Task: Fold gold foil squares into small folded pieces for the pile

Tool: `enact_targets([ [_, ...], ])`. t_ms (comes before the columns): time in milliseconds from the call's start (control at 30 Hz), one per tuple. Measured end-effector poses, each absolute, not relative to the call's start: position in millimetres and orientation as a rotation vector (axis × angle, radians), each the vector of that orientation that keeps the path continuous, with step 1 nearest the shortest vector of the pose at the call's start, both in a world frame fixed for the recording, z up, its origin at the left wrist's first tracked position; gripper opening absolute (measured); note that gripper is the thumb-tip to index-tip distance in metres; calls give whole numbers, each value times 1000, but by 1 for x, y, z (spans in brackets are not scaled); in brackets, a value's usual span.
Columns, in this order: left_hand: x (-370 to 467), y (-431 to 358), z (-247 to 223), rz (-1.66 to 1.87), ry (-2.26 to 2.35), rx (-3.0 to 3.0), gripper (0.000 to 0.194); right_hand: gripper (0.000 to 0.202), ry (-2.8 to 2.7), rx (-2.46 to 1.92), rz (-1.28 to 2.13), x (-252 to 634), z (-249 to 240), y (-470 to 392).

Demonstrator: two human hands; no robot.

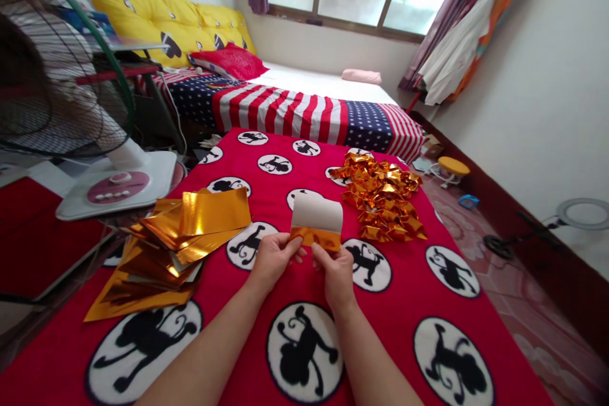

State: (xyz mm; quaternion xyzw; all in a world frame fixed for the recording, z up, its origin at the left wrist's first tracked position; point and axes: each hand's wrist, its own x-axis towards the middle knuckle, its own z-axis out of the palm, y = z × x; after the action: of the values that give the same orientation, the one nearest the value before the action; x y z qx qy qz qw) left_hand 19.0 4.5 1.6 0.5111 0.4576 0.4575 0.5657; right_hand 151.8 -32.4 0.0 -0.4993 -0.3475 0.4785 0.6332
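Observation:
Between my two hands is a sheet of gold foil paper, its pale back facing up and its near edge folded over to show a gold strip. My left hand pinches the left end of that fold, thumb on top. At the right end, my right hand grips the strip in the same way. Left of my hands lies a loose stack of flat gold foil sheets. On the right rests a heap of folded gold foil pieces.
A red cloth with monkey prints covers the table. To the left stands a white-based fan. Beyond the table is a bed with a striped, starred cover. A yellow stool and a ring light are at the right.

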Motion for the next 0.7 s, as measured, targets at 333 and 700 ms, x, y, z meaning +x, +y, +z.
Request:
enact_targets([
  [333,19,3,0,1068,1067,1193,41,26,-756,-1092,1106,152,-3,-33],
  [700,10,5,2,1201,1171,1242,34,29,-762,-1108,1094,159,-3,-35],
])
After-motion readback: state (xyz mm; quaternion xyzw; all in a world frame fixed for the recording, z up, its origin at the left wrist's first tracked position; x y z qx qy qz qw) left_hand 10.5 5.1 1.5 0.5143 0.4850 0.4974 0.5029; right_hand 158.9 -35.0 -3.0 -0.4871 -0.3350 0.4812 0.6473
